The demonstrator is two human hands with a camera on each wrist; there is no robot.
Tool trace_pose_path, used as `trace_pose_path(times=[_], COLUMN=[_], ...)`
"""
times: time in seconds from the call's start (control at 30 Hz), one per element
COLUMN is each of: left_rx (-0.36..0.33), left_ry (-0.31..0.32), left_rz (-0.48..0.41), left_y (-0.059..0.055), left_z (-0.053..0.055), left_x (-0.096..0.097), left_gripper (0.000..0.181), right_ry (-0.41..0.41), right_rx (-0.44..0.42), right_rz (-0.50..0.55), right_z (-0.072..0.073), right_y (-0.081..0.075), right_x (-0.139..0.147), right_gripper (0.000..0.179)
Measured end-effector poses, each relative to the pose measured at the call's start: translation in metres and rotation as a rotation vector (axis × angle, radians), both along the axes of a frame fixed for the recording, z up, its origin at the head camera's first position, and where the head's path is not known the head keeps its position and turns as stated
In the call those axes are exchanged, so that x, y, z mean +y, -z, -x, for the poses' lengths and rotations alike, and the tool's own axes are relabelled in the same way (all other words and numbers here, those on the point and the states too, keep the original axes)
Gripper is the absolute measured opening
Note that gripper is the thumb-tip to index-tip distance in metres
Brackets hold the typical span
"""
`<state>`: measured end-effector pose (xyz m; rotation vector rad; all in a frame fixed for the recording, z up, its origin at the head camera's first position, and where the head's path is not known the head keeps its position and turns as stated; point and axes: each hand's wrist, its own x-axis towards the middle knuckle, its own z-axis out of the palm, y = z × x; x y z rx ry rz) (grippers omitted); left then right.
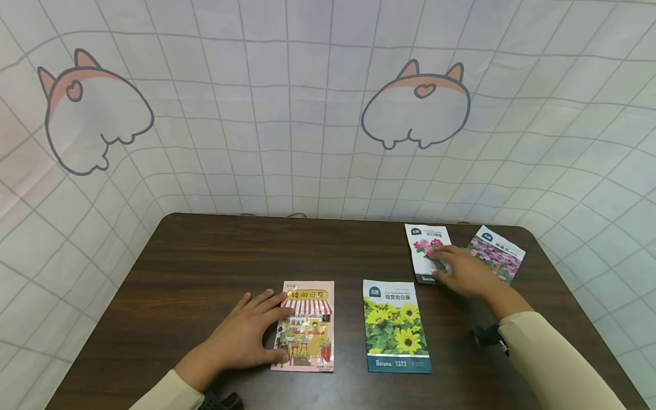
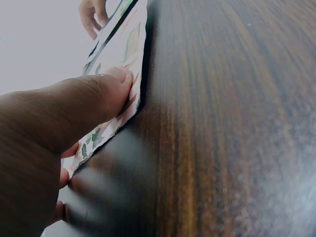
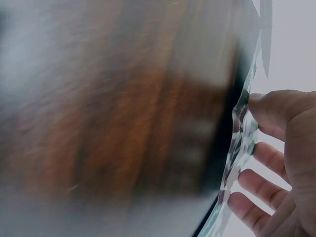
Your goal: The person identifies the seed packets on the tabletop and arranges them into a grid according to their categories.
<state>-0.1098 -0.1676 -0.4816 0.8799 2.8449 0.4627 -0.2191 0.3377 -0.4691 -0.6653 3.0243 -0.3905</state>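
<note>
My left hand (image 1: 245, 333) rests with spread, extended fingers on the left side of a pink seed packet (image 1: 312, 319) that has a striped awning printed on it. In the left wrist view the thumb (image 2: 111, 91) presses on that packet's face near its edge. Farther back on the right, my right hand (image 1: 468, 274) touches a white seed packet (image 1: 421, 263) with pink flowers, fingertips on its right part. The right wrist view shows the thumb and fingers (image 3: 259, 185) lightly bent along the packet's wavy edge (image 3: 236, 131). Its lower right corner is partly covered by the hand.
Between the hands lies a packet with yellow sunflowers (image 1: 397, 330). A packet with purple flowers (image 1: 497, 256) lies tilted at the back right, just beyond my right hand. The dark wooden table (image 1: 230, 250) ends at a white grid-patterned curtain (image 1: 307, 125).
</note>
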Motion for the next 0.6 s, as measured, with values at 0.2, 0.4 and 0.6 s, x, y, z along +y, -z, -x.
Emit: trace_pose_path(times=[0.2, 0.4, 0.6], left_rx=[-0.005, -0.009, -0.001], left_ry=[0.003, 0.001, 0.005], left_rz=[-0.010, -0.012, -0.016], left_y=[0.000, -0.001, -0.002], left_z=[0.000, 0.000, 0.000], left_x=[0.000, 0.000, 0.000], left_gripper=[0.082, 0.082, 0.081], right_ry=[-0.016, -0.011, -0.005], right_rx=[-0.033, -0.074, -0.102], right_rz=[0.015, 0.019, -0.003], right_z=[0.008, 0.015, 0.022], right_y=[-0.004, -0.006, -0.009], right_x=[-0.008, -0.018, -0.031], right_gripper=[0.048, 0.048, 0.050])
